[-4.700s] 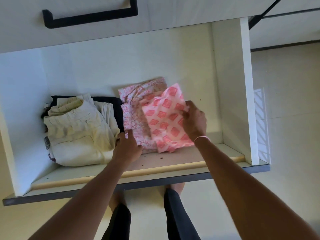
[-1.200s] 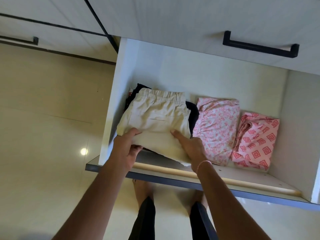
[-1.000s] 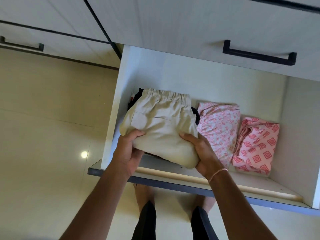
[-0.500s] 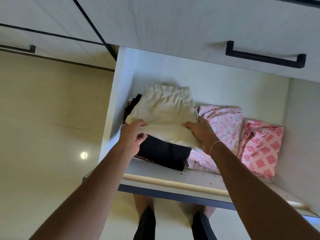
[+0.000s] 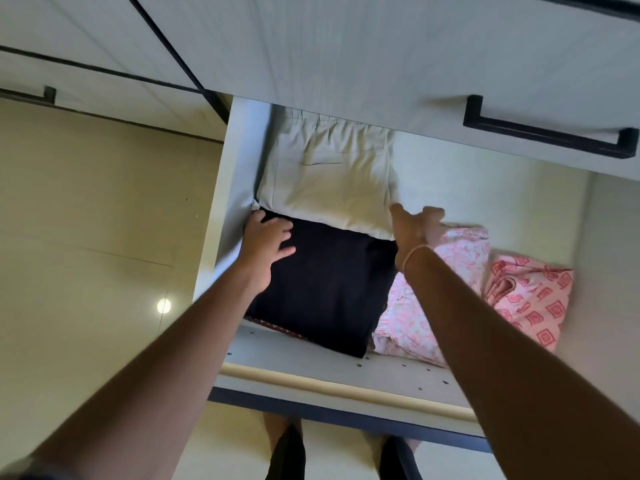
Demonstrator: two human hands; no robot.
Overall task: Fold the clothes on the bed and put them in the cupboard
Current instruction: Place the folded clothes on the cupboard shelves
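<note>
Beige folded garment (image 5: 325, 181): lies flat at the back left of the cupboard (image 5: 239, 161) shelf (image 5: 311, 358), its waistband end tucked under the white drawer front (image 5: 346, 57) above, its left edge against the cupboard's side wall. Front edge of it overlaps the rear edge of a dark folded garment (image 5: 329, 282), which sits directly in front on the same shelf; a thin strip of patterned cloth shows under the dark one's front edge. Left hand (image 5: 268, 244): palm down on the back left corner of the dark garment, fingers straight and slightly spread, gripping nothing, just beside the side wall. Right hand (image 5: 415, 226): at the front right corner of the beige garment, fingers extended and spread wide, holding nothing; motion blur, so contact with the cloth cannot be told. Thin bracelet (image 5: 412, 254) on that wrist. Pink floral garment (image 5: 464, 247): folded, touching the right side of the dark one, partly hidden by the right forearm. Pink diamond-print garment (image 5: 533, 299): folded, further right, touching the floral one. Shelf front carries a pale wooden edge strip (image 5: 329, 381). Black bar handle (image 5: 550, 133) on the drawer front. Beige tiled floor (image 5: 86, 220) to the left with a round light reflection (image 5: 163, 305); the person's dark trouser legs (image 5: 287, 455) show below the shelf
</note>
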